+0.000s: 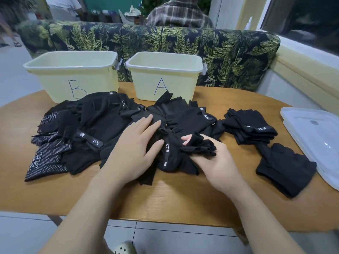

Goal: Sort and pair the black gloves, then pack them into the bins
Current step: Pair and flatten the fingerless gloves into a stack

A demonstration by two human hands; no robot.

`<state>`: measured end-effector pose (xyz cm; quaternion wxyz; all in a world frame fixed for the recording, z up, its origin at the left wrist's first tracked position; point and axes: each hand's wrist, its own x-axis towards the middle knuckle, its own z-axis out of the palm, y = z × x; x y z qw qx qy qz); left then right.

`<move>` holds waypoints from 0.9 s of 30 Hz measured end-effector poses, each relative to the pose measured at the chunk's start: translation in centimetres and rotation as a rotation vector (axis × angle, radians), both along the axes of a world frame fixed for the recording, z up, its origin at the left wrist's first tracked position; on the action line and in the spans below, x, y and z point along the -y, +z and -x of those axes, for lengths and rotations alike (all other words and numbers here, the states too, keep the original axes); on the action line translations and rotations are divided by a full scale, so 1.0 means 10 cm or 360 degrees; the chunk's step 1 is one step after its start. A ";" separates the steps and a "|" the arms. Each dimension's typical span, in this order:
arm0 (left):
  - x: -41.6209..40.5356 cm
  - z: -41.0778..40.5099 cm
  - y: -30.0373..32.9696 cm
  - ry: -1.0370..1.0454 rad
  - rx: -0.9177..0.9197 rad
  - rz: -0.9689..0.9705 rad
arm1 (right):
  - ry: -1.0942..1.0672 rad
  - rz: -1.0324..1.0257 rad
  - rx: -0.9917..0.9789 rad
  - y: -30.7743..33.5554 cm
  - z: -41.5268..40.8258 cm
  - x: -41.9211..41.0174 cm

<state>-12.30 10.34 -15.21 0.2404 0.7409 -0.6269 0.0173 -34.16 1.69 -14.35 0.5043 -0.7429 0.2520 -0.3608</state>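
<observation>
Sorting through a loose heap of black fabric fingerless gloves (102,129) spread over the oval wooden table (165,202), from about nine o'clock to the centre. Pressing down on the middle of the heap with the left hand (135,149), fingers straight and spread, gripping nothing. Pinching and bunching one soft black glove with a white-lettered wrist strap (176,153) in the right hand (214,162), fingers curled around its crumpled finger end, just right of centre.

Showing already, at three o'clock, a small neat stack of folded black gloves (251,128), and below it at four o'clock another flat black glove pair (286,171). Standing at eleven and twelve o'clock, two pale yellow plastic bins, one marked B (73,76) and one marked A (163,74); contents not visible from here. Lying at the three o'clock edge, translucent white plastic lids (315,136).

Judging the gloves as light, limp and stretchy, snagging on one another in a heap, neither fragile nor slippery; some at nine o'clock carrying pale grip dots. Probably best taking hold at the stiffer strap or cuff, lifting one free while pinning the rest flat, then matching by strap and dot pattern.
</observation>
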 end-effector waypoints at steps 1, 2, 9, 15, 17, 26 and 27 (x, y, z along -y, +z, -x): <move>0.01 -0.01 -0.02 -0.0005 0.0052 -0.0048 | -0.0002 -0.0003 0.0008 -0.01 0.02 0.01; 0.01 -0.01 -0.03 -0.0007 0.0093 -0.0076 | -0.0007 -0.0020 0.0011 -0.02 0.03 0.01; 0.05 -0.01 -0.07 0.0046 0.0191 -0.0145 | -0.0289 -0.0005 0.0293 -0.06 0.26 0.17; 0.01 0.08 0.01 0.0043 0.0002 0.0032 | -0.0346 0.0093 0.0324 0.03 0.46 0.20; -0.06 0.24 0.12 -0.0072 -0.0210 0.0205 | -0.0339 0.0152 0.0225 0.05 0.46 0.11; -0.05 1.05 0.24 -0.0375 -0.1426 0.0080 | -0.0280 -0.0194 0.0320 0.08 0.42 -0.08; -0.04 1.04 0.25 -0.0365 -0.1484 0.0108 | -0.0263 -0.0264 0.0308 0.08 0.42 -0.10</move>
